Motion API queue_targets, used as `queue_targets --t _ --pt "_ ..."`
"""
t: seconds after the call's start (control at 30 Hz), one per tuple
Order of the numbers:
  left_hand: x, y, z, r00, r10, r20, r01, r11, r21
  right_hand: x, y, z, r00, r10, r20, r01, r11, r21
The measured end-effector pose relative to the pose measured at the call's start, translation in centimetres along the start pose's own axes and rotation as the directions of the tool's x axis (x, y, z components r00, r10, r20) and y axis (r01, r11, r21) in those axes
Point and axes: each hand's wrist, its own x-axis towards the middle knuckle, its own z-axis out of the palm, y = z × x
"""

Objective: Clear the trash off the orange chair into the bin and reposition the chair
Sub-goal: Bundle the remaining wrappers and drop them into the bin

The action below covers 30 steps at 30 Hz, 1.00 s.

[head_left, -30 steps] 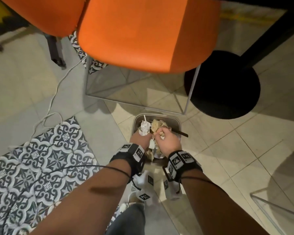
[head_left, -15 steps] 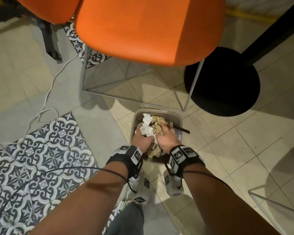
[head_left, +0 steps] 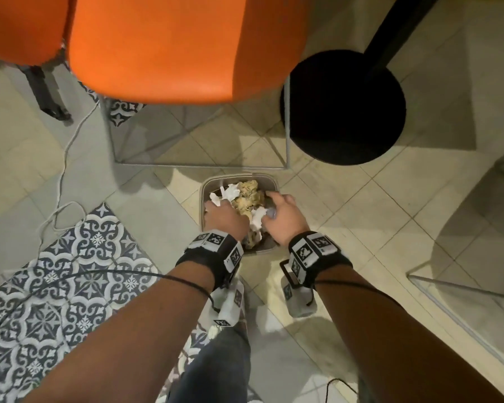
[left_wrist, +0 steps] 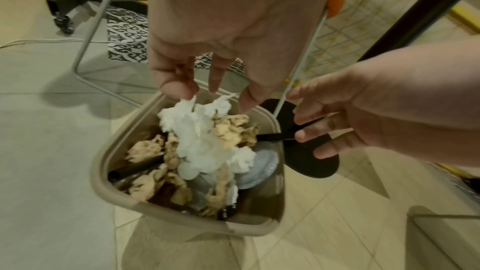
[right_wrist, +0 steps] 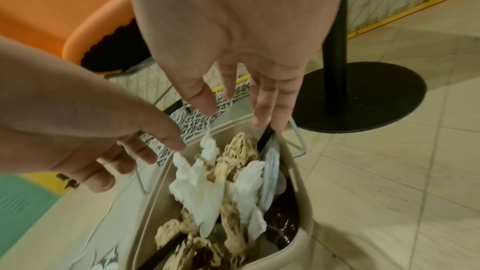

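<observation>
The head view looks steeply down from above onto the small beige plastic bin (head_left: 269,179) on the pale tiled floor (head_left: 376,228). Both wrist views sit close over that bin (left_wrist: 182,210) (right_wrist: 303,239), facing forward along the fingers (left_wrist: 215,77) (right_wrist: 275,98). All three share its crumpled white and brown paper trash (head_left: 246,196) (left_wrist: 202,137) (right_wrist: 207,188).

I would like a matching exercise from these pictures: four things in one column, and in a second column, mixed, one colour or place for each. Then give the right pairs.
Things:
1. chair seat
2. bin
3. round table base
4. crumpled white tissue

Colour or place:
A. black, flat on the floor tiles
B. on top of the trash inside the bin
C. orange
D. beige, on the floor below both hands

Right pairs: 1-C, 2-D, 3-A, 4-B
</observation>
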Motion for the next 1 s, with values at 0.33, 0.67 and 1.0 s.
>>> queue_targets --t 0.33,0.67,1.0 --pt "-13.3 16.8 4.4 0.852 0.521 0.05 -0.52 0.853 -0.036 -11.1 11.3 -16.0 0.861 0.101 -0.499 0.087 0.937 0.338" --pt "-32.7 37.3 20.5 0.679 0.71 0.186 -0.696 0.703 -0.145 -26.0 36.8 -34.9 0.561 0.376 -0.737 0.032 0.88 0.473" --pt "-43.5 51.3 34.1 0.372 0.865 0.337 -0.928 0.346 0.135 -35.4 56.6 -45.7 0.457 0.513 -0.726 -0.481 0.83 0.284"
